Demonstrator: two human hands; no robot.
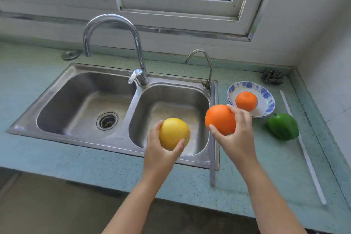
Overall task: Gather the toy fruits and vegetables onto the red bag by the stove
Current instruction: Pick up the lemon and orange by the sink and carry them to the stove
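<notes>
My left hand (161, 150) grips a round yellow toy fruit (173, 133) above the right basin of the sink. My right hand (238, 135) holds a large orange toy fruit (220, 119) over the sink's right rim. A smaller orange toy fruit (246, 100) sits on a blue-patterned white plate (266, 97) on the counter to the right. A green toy bell pepper (283, 126) lies on the counter just in front of the plate. Neither the red bag nor the stove is in view.
A steel double sink (79, 74) with a tall faucet (114, 23) and a small tap (205, 62) fills the teal counter (57, 157). A steel scourer (272, 77) lies in the back right corner. A white strip (303, 148) runs along the right wall. A window is behind.
</notes>
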